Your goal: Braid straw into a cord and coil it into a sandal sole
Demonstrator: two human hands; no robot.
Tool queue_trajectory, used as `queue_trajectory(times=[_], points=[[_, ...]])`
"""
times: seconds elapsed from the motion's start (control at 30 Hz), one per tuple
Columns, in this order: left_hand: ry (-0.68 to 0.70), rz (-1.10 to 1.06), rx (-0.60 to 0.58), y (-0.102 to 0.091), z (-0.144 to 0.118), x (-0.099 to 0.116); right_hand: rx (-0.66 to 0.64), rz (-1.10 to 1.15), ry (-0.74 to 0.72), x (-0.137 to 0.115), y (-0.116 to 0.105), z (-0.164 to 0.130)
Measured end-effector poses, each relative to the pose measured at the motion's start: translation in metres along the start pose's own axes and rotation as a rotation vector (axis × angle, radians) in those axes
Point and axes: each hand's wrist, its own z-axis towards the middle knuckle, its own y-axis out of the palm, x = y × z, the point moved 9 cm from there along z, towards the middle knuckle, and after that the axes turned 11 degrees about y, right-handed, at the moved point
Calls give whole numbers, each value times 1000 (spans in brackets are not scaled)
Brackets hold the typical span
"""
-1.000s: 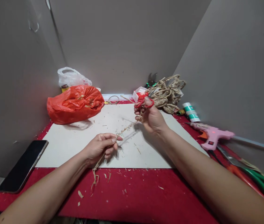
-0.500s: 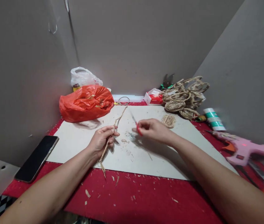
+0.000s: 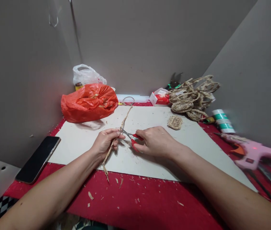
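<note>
The right hand (image 3: pixel 158 142) has brought the red-handled scissors (image 3: pixel 127 133) over to the braided cord (image 3: pixel 109 153).

The scissors (image 3: pixel 130 135) are red-handled, the cord (image 3: pixel 109 153) tan, the board (image 3: pixel 147 116) white, the bench (image 3: pixel 154 201) red, the roll (image 3: pixel 222 121) teal-and-white banded.

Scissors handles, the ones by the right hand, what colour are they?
The scissors handles are red, seen best in the head view.

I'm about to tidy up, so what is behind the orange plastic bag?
Behind the orange plastic bag, a white plastic bag and part of a yellow-and-dark container show. Their lower parts are covered; anything else hidden there cannot be seen.
</note>
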Motion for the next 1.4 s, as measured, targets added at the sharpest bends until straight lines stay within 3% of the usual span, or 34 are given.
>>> queue_trajectory(times=[0.77,0.83,0.9,1.03,1.17,1.27,1.4], points=[[33,-35,19,-6,1,1,57,145,-13,-1,6,5],[28,-41,8,-6,2,1,75,295,20,4,8,6],[20,-53,-18,-4,2,0,59,595,97,11,14,10],[-12,-68,-132,6,0,-4,-130,1376,353,19,42,17],[-44,3,-259,20,-8,-10,-283,1907,523,10,54,15],[-74,91,-321,26,-15,-17,-249,2206,618,10,53,13],[-120,179,-373,31,-22,-23,-83,2412,713,21,50,12]])
